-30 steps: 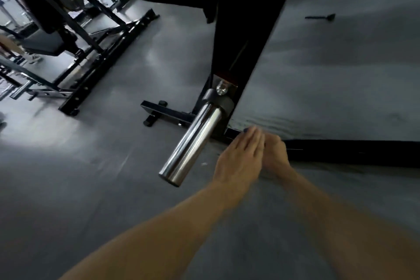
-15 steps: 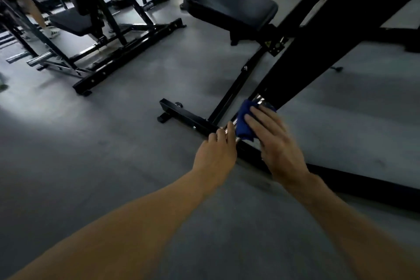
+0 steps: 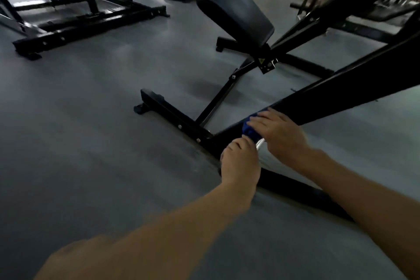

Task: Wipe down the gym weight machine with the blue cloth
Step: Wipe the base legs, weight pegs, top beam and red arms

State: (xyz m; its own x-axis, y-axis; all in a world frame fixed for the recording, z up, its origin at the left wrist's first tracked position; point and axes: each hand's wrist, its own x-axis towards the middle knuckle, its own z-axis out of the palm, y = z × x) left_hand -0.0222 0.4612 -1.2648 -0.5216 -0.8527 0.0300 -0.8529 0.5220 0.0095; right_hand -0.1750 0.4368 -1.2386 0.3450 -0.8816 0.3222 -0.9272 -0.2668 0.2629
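- Cloth (image 3: 250, 130), blue and bunched, sits on the chrome peg (image 3: 260, 143) where the peg meets the slanted black beam (image 3: 336, 98) of the machine.
- Right hand (image 3: 278, 133) lies over the cloth, fingers curled down round it and pointing left, gripping it against the peg.
- Only a short bright strip of the peg shows between the two hands; the rest is covered.
- Left hand (image 3: 241, 163) is just below and left of the cloth, knuckles up, fingers curled round the near end of the peg. Its fingertips touch or almost touch the lower edge of the cloth; which of the two cannot be told.
- Both forearms come in from the bottom of the view, bare and blurred.
- Beam rises from the hands toward the upper right edge.
- Black base bar (image 3: 172, 116) lies on the floor left of the hands, with a thinner strut (image 3: 218, 102) slanting up from it to a padded seat (image 3: 236, 11).
- Small yellow warning sticker (image 3: 261, 60) sits on the bracket under the seat.
- Floor (image 3: 91, 120) is grey and dull, with pale patches of light.
- Another black frame (image 3: 91, 22) stands well apart at the upper left.
- More gym gear shows dimly along the top edge, too dark to make out.
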